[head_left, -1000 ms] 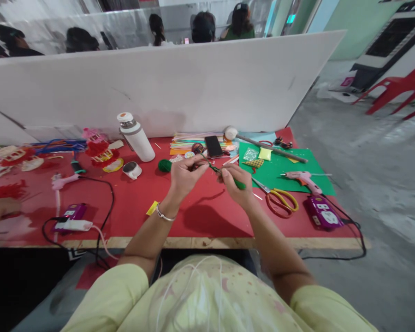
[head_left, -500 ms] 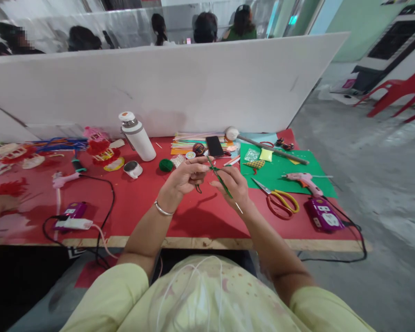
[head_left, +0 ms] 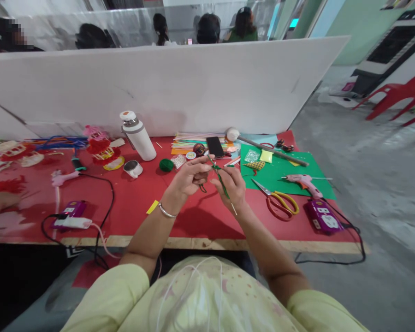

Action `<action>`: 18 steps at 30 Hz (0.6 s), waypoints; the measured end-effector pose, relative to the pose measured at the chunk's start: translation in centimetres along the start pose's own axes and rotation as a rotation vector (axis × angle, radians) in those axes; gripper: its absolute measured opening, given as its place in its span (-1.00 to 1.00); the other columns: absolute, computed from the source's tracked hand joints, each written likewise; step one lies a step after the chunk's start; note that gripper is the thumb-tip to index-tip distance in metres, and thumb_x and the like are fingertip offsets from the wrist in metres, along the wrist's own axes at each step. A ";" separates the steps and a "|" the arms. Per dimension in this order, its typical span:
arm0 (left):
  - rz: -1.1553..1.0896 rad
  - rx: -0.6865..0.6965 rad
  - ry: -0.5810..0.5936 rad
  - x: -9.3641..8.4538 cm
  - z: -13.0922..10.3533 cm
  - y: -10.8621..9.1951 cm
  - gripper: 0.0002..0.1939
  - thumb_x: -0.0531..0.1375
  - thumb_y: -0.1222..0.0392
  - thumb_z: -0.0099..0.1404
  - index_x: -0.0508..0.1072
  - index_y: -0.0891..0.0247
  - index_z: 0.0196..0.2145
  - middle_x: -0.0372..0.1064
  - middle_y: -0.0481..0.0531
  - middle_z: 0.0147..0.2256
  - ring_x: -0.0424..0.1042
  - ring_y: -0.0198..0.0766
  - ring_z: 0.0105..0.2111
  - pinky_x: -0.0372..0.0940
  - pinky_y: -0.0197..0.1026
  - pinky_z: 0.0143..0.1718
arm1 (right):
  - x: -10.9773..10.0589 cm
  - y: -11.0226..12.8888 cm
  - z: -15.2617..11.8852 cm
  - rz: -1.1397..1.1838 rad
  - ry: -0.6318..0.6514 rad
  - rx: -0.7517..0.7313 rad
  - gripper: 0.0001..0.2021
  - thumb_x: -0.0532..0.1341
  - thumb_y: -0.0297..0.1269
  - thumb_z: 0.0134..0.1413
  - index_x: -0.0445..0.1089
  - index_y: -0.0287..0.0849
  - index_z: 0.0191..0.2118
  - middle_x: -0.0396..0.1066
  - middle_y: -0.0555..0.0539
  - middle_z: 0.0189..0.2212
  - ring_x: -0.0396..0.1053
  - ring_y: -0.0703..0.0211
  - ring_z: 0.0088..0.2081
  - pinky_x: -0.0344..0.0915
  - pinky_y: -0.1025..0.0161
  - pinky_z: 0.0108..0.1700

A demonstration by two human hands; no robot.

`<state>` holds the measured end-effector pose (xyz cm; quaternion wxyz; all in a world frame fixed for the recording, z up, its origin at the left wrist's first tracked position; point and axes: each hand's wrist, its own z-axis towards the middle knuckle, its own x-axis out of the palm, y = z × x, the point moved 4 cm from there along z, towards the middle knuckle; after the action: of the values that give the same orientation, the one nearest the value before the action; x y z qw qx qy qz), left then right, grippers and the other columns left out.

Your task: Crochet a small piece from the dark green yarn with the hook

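Observation:
My left hand (head_left: 191,176) and my right hand (head_left: 233,186) meet above the red table, fingers closed. A thin crochet hook with a green grip (head_left: 224,185) lies in my right hand, its pale end pointing down past the wrist. Between the fingertips is a small piece of dark green yarn work (head_left: 215,167), which my left hand pinches. A dark loop of yarn (head_left: 203,188) hangs below the left fingers. The green yarn ball (head_left: 166,165) rests left of my hands, beside a bag of white beads (head_left: 179,161).
Scissors (head_left: 279,203), a pink glue gun (head_left: 306,182) and a purple power box (head_left: 324,216) lie to the right. At left stand a white bottle (head_left: 140,138), a cup (head_left: 133,169) and another glue gun (head_left: 65,177). A white board (head_left: 193,87) rises behind. Someone's hand (head_left: 2,203) is far left.
Both hands have shifted slightly, and the hook's lower end has swung a little to the left. A yellow paper slip now shows beside my left wrist.

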<state>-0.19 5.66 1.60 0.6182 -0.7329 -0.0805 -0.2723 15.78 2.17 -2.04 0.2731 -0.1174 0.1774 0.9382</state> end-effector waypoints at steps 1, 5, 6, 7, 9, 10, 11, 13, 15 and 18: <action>-0.008 -0.056 0.033 -0.1 -0.1 -0.2 -0.58 0.45 0.30 -0.11 0.71 0.31 -0.20 0.03 -0.27 -0.63 -0.17 -0.57 -0.65 -0.27 -0.39 -0.62 | -0.2 -0.1 0.1 0.003 0.013 -0.049 -0.68 0.31 -0.15 0.37 0.48 -0.03 0.17 0.56 -0.20 -0.10 0.52 -0.01 -0.08 0.51 0.06 0.00; 0.083 -0.075 0.028 -1.0 -0.3 -1.1 -0.59 0.45 0.35 -0.12 0.71 0.33 -0.22 0.14 -0.21 -0.63 -0.11 -0.57 -0.66 -0.25 -0.37 -0.62 | -1.3 -0.8 1.4 -0.009 0.190 -0.223 -0.69 0.34 -0.09 0.33 0.52 -0.03 0.10 0.59 -0.17 -0.12 0.53 0.01 -0.11 0.51 0.08 0.00; 0.123 -0.052 0.009 -1.3 -0.3 -1.2 -0.59 0.46 0.36 -0.13 0.71 0.33 -0.23 0.17 -0.19 -0.64 -0.09 -0.57 -0.67 -0.23 -0.36 -0.62 | -1.6 -1.0 1.7 -0.005 0.242 -0.237 -0.71 0.34 -0.10 0.33 0.54 -0.05 0.08 0.60 -0.17 -0.12 0.53 0.02 -0.12 0.50 0.09 -0.01; 0.165 -0.028 -0.013 -1.6 -0.2 -1.3 -0.59 0.47 0.36 -0.13 0.72 0.34 -0.23 0.17 -0.19 -0.65 -0.08 -0.57 -0.68 -0.21 -0.35 -0.62 | -1.9 -1.2 2.0 -0.006 0.289 -0.246 -0.73 0.33 -0.10 0.34 0.56 -0.05 0.06 0.60 -0.17 -0.12 0.53 0.03 -0.12 0.51 0.09 -0.02; 0.249 0.016 -0.050 -2.1 -0.1 -1.4 -0.60 0.49 0.34 -0.14 0.72 0.34 -0.24 0.12 -0.22 -0.69 -0.07 -0.56 -0.69 -0.19 -0.34 -0.62 | -2.3 -1.3 2.4 -0.011 0.369 -0.237 -0.75 0.30 -0.09 0.38 0.57 -0.06 0.03 0.61 -0.17 -0.13 0.53 0.05 -0.13 0.52 0.10 -0.03; 0.293 0.036 -0.062 -2.2 0.0 -1.4 -0.60 0.50 0.32 -0.13 0.72 0.34 -0.24 0.09 -0.23 -0.70 -0.06 -0.55 -0.70 -0.18 -0.33 -0.63 | -2.4 -1.3 2.5 -0.008 0.401 -0.224 -0.75 0.27 -0.10 0.40 0.57 -0.07 0.03 0.61 -0.18 -0.13 0.54 0.05 -0.13 0.52 0.11 -0.03; 0.339 0.054 -0.069 -2.3 0.1 -1.5 -0.61 0.50 0.30 -0.13 0.72 0.34 -0.24 0.09 -0.23 -0.71 -0.05 -0.55 -0.71 -0.17 -0.33 -0.63 | -2.6 -1.3 2.6 0.004 0.425 -0.204 -0.75 0.25 -0.11 0.42 0.58 -0.08 0.04 0.61 -0.19 -0.12 0.55 0.05 -0.11 0.53 0.11 -0.02; 0.424 0.076 -0.064 -2.4 0.3 -1.8 -0.62 0.50 0.27 -0.11 0.72 0.34 -0.25 0.14 -0.20 -0.70 -0.01 -0.53 -0.72 -0.15 -0.33 -0.64 | -3.1 -1.1 2.9 0.071 0.451 -0.154 -0.74 0.23 -0.15 0.44 0.58 -0.11 0.06 0.60 -0.21 -0.10 0.56 0.04 -0.08 0.53 0.12 -0.01; 0.479 0.079 -0.047 -2.2 0.3 -2.2 -0.65 0.49 0.26 -0.10 0.72 0.34 -0.27 0.19 -0.19 -0.69 0.03 -0.52 -0.72 -0.14 -0.34 -0.65 | -3.7 -0.9 3.3 0.184 0.463 -0.077 -0.75 0.22 -0.18 0.44 0.59 -0.12 0.06 0.60 -0.21 -0.10 0.57 0.06 -0.08 0.53 0.15 -0.02; 0.489 0.050 -0.010 -1.7 0.1 -2.4 -0.69 0.49 0.27 -0.11 0.71 0.35 -0.31 0.18 -0.19 -0.72 0.04 -0.51 -0.72 -0.12 -0.33 -0.65 | -4.2 -1.4 3.5 0.422 0.495 0.142 -0.75 0.22 -0.16 0.45 0.64 -0.11 -0.06 0.60 -0.17 -0.14 0.58 0.11 -0.12 0.53 0.19 -0.08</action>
<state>-2.68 6.70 2.76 0.6833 -0.7164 0.0897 -0.1090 19.58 2.65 2.13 0.0290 -0.2830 0.3239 0.9023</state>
